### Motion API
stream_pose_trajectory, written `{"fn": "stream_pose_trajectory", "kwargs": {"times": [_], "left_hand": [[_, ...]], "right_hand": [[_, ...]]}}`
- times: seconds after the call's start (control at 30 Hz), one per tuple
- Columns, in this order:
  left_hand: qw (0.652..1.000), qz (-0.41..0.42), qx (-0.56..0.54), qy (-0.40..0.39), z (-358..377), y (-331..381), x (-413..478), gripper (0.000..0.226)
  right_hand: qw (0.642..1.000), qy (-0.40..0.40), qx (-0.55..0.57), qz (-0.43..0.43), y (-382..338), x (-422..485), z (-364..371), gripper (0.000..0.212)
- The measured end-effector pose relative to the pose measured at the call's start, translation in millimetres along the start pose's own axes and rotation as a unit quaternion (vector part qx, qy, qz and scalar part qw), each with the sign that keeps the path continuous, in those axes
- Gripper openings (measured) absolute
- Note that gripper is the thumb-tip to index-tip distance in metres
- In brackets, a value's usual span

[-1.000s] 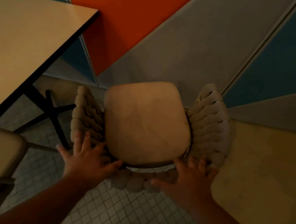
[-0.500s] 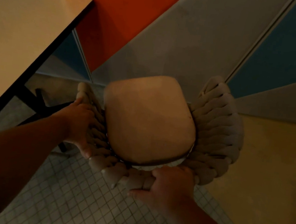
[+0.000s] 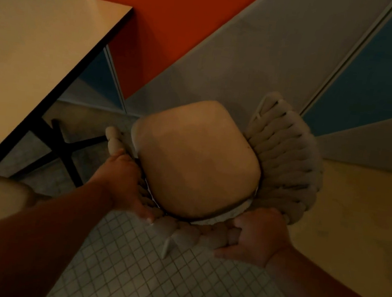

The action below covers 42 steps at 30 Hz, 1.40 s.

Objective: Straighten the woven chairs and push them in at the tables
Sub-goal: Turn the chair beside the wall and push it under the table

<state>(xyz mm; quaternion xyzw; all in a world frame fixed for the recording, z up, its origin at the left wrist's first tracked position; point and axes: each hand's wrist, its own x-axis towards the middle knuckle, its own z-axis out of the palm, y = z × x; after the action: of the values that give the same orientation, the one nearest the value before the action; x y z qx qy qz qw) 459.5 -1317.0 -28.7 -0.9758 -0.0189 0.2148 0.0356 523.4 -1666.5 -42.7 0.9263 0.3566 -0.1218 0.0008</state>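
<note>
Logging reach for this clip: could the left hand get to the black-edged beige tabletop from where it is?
Probably yes. The left hand grips the rim of the pale woven chair, and only open air shows between it and the black-edged beige tabletop; it must let go first.

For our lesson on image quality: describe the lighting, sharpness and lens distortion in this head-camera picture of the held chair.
Head view: dim, warm light, darkest in the lower corners; the woven chair and its seat cushion look soft and blocky; no glare on the table; the wide-angle lens makes the wall seams fan outward.
</note>
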Motion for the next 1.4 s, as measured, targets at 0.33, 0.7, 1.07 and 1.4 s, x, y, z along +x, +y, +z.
{"fn": "stream_pose_trajectory", "kwargs": {"times": [0.33,0.7,1.07,1.4], "left_hand": [[0.984,-0.131,-0.099,0.069,23,61,-24,0.129],[0.948,-0.246,-0.185,0.078,11,157,-51,0.127],[0.979,-0.155,-0.135,0.001,7,145,-51,0.124],[0.984,-0.111,-0.02,-0.135,-3,50,-41,0.156]], "right_hand": [[0.986,-0.09,-0.116,-0.085,56,27,-30,0.135],[0.95,-0.171,-0.217,-0.143,110,56,-61,0.143],[0.996,-0.089,-0.023,0.025,109,39,-40,0.138],[0.667,0.231,0.547,0.45,24,24,24,0.104]]}}
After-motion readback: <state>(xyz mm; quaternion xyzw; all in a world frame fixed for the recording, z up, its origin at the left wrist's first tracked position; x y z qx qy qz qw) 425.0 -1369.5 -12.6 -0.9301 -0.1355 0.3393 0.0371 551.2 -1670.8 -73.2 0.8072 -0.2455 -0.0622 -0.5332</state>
